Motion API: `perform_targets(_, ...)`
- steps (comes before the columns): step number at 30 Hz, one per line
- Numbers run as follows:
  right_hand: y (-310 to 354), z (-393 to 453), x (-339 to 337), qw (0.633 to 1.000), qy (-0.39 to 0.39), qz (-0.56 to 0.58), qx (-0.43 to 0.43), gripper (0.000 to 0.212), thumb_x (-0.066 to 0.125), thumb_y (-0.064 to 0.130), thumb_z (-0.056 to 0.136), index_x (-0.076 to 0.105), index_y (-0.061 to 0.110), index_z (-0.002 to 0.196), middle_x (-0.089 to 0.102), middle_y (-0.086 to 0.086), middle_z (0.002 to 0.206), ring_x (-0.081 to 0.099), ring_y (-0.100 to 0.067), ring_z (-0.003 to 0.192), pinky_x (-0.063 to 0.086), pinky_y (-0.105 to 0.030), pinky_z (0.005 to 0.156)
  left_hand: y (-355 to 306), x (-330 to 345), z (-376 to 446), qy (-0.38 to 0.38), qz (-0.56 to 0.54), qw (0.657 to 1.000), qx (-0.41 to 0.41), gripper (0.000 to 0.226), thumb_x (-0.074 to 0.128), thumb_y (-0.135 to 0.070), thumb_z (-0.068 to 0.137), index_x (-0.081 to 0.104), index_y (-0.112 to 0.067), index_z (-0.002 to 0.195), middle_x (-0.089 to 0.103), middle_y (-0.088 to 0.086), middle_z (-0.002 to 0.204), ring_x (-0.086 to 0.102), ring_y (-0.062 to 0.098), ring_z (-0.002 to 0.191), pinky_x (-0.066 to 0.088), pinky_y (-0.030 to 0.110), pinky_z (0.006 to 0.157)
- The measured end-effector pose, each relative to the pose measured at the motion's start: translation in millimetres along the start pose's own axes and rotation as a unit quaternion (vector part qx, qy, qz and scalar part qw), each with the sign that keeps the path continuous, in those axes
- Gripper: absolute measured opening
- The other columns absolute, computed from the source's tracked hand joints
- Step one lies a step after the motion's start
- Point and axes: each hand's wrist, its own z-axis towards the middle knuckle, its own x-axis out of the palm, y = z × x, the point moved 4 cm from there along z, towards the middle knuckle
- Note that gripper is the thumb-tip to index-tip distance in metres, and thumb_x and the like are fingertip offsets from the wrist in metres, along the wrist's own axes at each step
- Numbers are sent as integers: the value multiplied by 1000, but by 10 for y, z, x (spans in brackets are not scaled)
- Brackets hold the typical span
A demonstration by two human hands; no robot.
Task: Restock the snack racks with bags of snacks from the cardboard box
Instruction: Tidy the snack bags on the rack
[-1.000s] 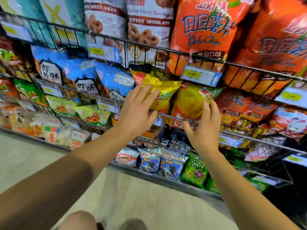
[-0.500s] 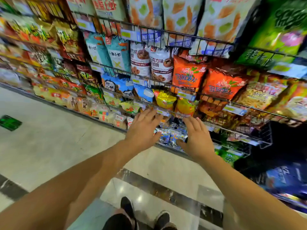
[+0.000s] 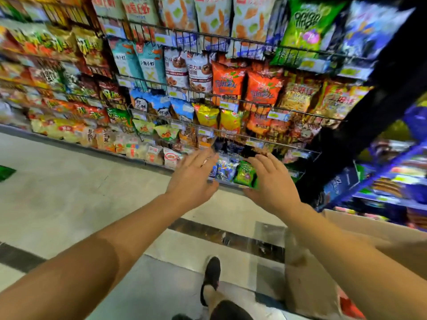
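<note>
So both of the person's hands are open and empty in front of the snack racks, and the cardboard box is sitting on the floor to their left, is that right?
Not quite: the cardboard box is on the person's right, not their left, as the head view shows at the lower right edge. The rest stands: the left hand and the right hand are both open and empty in front of the snack racks.

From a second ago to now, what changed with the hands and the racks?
Both hands drew back from the yellow bags as the person stepped away: the left hand and right hand now hover, fingers spread, in front of the bottom rack, no longer at the wire. The cardboard box has come into view at the right. Both hands remain empty, and the racks stay full.
</note>
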Motion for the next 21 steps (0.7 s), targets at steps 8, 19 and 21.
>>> perform_targets(8,-547,-1494,-386,995,16,-9,95,86,63,54,90,25,19,158,24,-3,165,12,-29,154,12,-43,126,-1226,52,-458,72,-18,996,54,70,45,-50,100,12,-31,158,4,-4,167,3,22,153,8,42,124)
perform_targets(19,-2244,-3371,-535,984,9,-13,175,80,70,52,83,42,16,149,44,-6,153,31,-33,146,25,-49,122,-3510,713,-499,62,-6,985,162,69,47,-49,99,18,-29,158,14,-2,166,9,22,152,8,43,123)
perform_targets(21,-2590,-3658,-554,983,17,-15,185,81,66,55,87,39,15,152,38,-7,158,24,-32,150,22,-49,122,-3927,872,-502,63,-9,984,167,69,48,-49,99,18,-29,158,14,-2,165,10,22,152,7,42,123)
